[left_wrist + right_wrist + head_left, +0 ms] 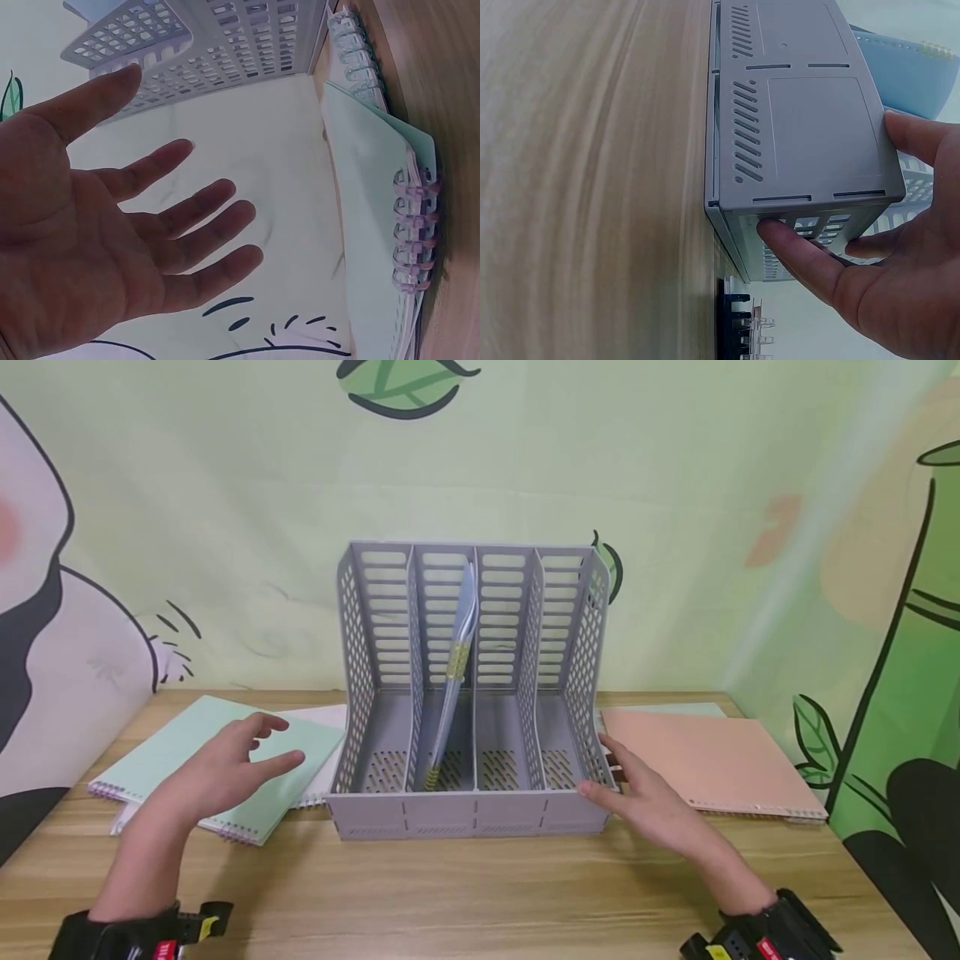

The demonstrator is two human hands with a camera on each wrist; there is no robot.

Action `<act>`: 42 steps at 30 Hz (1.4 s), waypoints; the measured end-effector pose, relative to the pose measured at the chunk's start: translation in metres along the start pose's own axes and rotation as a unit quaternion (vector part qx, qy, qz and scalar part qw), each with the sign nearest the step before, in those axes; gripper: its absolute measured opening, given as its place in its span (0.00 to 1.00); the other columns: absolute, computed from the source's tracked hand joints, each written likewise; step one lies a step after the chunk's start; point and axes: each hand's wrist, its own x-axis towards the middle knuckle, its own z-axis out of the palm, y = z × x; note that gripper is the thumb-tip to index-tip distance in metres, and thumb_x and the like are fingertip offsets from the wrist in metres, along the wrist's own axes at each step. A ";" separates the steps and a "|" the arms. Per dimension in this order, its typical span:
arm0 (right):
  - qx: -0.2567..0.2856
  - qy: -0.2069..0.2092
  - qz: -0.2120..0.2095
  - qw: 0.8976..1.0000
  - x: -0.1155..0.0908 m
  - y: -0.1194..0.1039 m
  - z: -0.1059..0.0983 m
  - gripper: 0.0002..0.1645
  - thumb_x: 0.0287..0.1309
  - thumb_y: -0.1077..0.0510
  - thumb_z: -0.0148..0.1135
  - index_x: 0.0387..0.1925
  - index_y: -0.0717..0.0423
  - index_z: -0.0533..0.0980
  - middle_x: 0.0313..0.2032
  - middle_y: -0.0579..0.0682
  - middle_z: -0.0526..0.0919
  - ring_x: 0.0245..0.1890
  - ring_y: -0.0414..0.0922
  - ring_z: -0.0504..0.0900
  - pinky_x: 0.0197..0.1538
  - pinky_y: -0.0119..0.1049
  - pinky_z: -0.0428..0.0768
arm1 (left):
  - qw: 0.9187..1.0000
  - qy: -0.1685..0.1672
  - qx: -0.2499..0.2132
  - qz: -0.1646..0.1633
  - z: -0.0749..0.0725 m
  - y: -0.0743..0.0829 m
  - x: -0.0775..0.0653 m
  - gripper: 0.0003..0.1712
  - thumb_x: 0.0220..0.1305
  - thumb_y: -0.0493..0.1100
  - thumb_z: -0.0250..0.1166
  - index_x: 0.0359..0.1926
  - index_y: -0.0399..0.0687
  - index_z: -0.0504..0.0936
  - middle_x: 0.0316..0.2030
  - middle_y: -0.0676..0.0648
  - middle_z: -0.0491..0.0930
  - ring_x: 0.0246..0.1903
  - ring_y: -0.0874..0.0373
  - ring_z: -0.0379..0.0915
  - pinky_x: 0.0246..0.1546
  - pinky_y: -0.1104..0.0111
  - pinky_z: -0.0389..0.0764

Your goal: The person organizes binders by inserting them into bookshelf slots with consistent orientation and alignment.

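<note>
A grey-purple plastic file organizer [468, 817] with side-by-side compartments stands upright in the middle of the table. My right hand [648, 797] grips its front right corner, thumb at the front rim and fingers against the perforated side wall. In the second compartment from the left leans a blue spiral notebook [465, 610] with gold coils. Left of the organizer my left hand [217, 768] hovers with fingers spread and holds nothing. It overlaps a mint-green spiral notebook [202, 718] in the head view. The left wrist view shows the bare palm, with the organizer's side wall [247, 45] beyond.
Under the mint notebook lies a white spiral notebook [326, 768]. To the right, a peach spiral notebook [705, 760] covers most of another pale green one [697, 708]. The wooden table [420, 902] ends at a cartoon-printed backdrop [262, 527] behind the organizer.
</note>
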 end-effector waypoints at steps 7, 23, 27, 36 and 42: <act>0.006 0.000 -0.005 1.000 0.000 0.000 0.000 0.52 0.66 0.39 0.59 0.76 0.59 0.46 0.65 0.62 0.64 0.62 0.61 0.69 0.58 0.54 0.69 | 1.000 -0.022 0.015 -0.007 0.002 -0.008 0.001 0.31 0.72 0.50 0.58 0.64 0.31 0.65 0.58 0.25 0.64 0.56 0.28 0.63 0.48 0.45 0.72; -0.004 0.004 -0.008 1.000 0.001 -0.001 0.000 0.51 0.67 0.42 0.59 0.76 0.60 0.46 0.65 0.63 0.65 0.61 0.61 0.69 0.58 0.54 0.70 | 0.994 -0.073 0.076 -0.041 0.001 -0.018 0.001 0.29 0.62 0.46 0.67 0.57 0.30 0.72 0.54 0.26 0.69 0.53 0.30 0.67 0.46 0.48 0.73; -0.003 0.005 -0.010 1.000 0.001 0.000 0.000 0.49 0.67 0.44 0.59 0.76 0.60 0.46 0.64 0.62 0.65 0.61 0.61 0.69 0.57 0.53 0.71 | 0.991 -0.092 0.083 -0.045 0.000 -0.021 0.002 0.29 0.58 0.45 0.70 0.56 0.31 0.74 0.52 0.27 0.71 0.53 0.31 0.68 0.46 0.47 0.73; -0.001 0.004 -0.011 1.000 0.000 0.001 0.001 0.50 0.67 0.43 0.59 0.76 0.60 0.46 0.65 0.63 0.65 0.61 0.61 0.69 0.58 0.54 0.70 | 0.987 -0.130 0.076 -0.060 0.002 -0.021 0.000 0.32 0.50 0.42 0.74 0.55 0.34 0.74 0.52 0.29 0.71 0.52 0.33 0.68 0.45 0.48 0.73; 0.002 0.002 -0.008 1.000 0.000 0.000 0.001 0.50 0.67 0.42 0.59 0.76 0.60 0.46 0.64 0.63 0.65 0.61 0.61 0.69 0.58 0.54 0.70 | 0.983 -0.136 0.107 -0.056 0.003 -0.023 -0.001 0.33 0.43 0.39 0.76 0.52 0.35 0.75 0.49 0.31 0.72 0.47 0.39 0.70 0.45 0.51 0.73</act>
